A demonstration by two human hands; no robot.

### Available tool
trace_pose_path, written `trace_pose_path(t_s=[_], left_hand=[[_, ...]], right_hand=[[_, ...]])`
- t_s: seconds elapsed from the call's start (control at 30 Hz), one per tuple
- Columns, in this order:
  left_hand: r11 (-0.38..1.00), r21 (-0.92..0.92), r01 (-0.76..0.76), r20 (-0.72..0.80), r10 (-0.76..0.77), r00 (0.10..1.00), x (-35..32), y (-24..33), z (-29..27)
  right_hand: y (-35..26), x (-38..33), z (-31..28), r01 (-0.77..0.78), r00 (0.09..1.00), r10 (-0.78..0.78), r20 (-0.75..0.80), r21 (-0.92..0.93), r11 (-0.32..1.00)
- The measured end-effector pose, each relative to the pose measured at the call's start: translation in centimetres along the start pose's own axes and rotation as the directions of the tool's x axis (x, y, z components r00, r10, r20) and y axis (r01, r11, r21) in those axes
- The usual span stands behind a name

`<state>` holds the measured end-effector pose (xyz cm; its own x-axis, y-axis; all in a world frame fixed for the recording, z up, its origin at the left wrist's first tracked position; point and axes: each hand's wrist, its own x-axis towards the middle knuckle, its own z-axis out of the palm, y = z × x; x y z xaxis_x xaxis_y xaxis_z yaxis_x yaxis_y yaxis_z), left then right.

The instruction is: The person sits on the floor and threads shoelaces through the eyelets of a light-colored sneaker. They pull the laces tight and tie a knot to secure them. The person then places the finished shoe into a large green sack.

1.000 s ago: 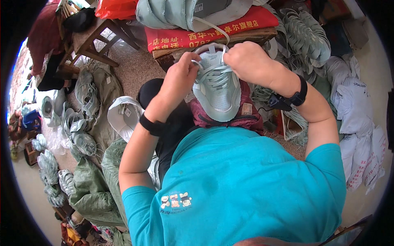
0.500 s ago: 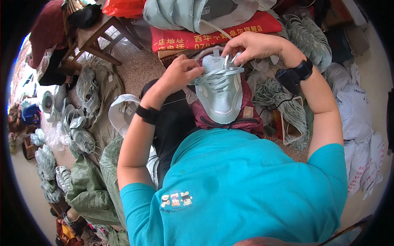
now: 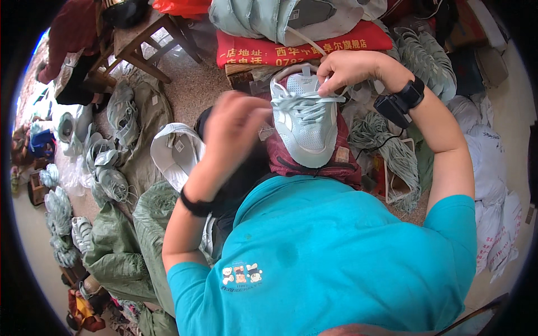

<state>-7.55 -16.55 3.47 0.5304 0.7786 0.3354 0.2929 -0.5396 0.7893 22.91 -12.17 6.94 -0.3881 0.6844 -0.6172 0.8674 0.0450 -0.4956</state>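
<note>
A pale grey-green sneaker [image 3: 309, 139] sits in front of me on dark red cloth [image 3: 283, 159], toe toward me. Its light shoelace [image 3: 302, 105] crosses the tongue and runs out on both sides at the top. My right hand [image 3: 348, 71] is at the upper right of the tongue, thumb and fingers pinched on the shoelace. Just left of the shoe is my left hand [image 3: 238, 130], apart from the laces and smeared by motion, so its fingers cannot be made out.
Stacked grey-green shoe uppers [image 3: 252, 22] lie on a red printed cloth [image 3: 347, 40] beyond the sneaker. A bundle of laces [image 3: 386, 148] hangs at right, near white sacks [image 3: 482, 162]. On the left are a wooden stool [image 3: 148, 42], more shoes [image 3: 123, 109] and green sacks [image 3: 115, 252].
My left hand has left the laces and swung down and toward me. The right hand stays by the tongue with the lace. The whole view has shifted slightly.
</note>
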Motion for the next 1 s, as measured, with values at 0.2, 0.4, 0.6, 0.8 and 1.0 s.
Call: trace_pose_path(t_s=[0.2, 0.4, 0.6, 0.8, 1.0], left_hand=[[0.53, 0.646, 0.55, -0.543, -0.187, 0.818, -12.5, -12.2, -10.4], [0.441, -0.689, 0.575, -0.092, -0.84, 0.534, -19.0, -12.7, -9.2], [0.877, -0.066, 0.476, -0.515, -0.439, 0.736, -14.9, -9.9, -7.7], [0.948, 0.295, 0.12, -0.082, -0.1, 0.992, -6.5, 3.6, -4.4], [1.0, -0.011, -0.026, -0.13, 0.024, 0.991, -3.6, 2.7, -1.6]], right_hand=[[0.5, 0.8, 2.1, -0.098, 0.98, 0.127, -0.155, 0.181, 0.979], [-3.7, 3.0, 4.7, 0.309, 0.583, -0.571, -0.577, -0.492, 0.814], [-11.7, 3.7, 11.1, 0.544, 0.819, -0.431, -0.379, 0.273, 0.794], [-15.2, 4.5, 12.2, 0.678, 0.725, -0.456, -0.517, 0.65, 0.342], [-8.2, 2.1, 7.2, 0.494, 0.865, -0.035, -0.5, 0.862, -0.115]])
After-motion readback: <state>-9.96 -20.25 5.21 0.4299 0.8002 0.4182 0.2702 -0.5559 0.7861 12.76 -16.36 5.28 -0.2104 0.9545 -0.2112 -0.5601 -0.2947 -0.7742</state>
